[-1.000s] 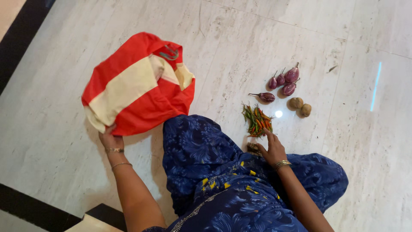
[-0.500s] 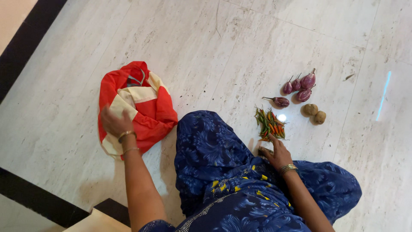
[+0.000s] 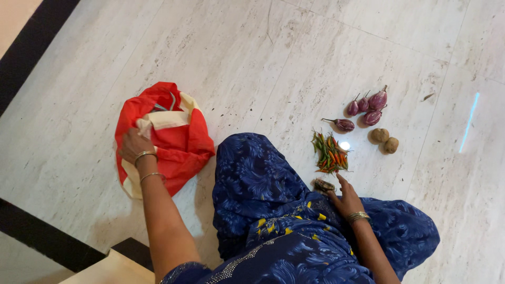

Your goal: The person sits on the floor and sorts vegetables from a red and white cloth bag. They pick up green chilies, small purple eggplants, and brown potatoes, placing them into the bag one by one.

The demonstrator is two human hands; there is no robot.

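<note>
The right hand [image 3: 344, 197] rested on the floor, fingers loosely spread, beside a small dark object [image 3: 324, 185]. The left hand [image 3: 134, 145] gripped the red-and-cream cloth bag [image 3: 181, 142] lying crumpled on the floor. Beyond lay chillies [image 3: 330, 152], two potatoes [image 3: 384, 139] and small aubergines [image 3: 365, 107].

Left hand [image 3: 134, 146] rests on the cloth bag [image 3: 176, 139], which lies on the floor [image 3: 294, 58] to the left of the knee [image 3: 252, 168]. Right hand [image 3: 347, 199] sits on the floor right of the knee, touching a small lump [image 3: 324, 185]. Just beyond it, the chilli pile [image 3: 330, 153]; farther out, 4 aubergines [image 3: 366, 108], with 2 round tubers [image 3: 384, 140] right of the chillies.
</note>
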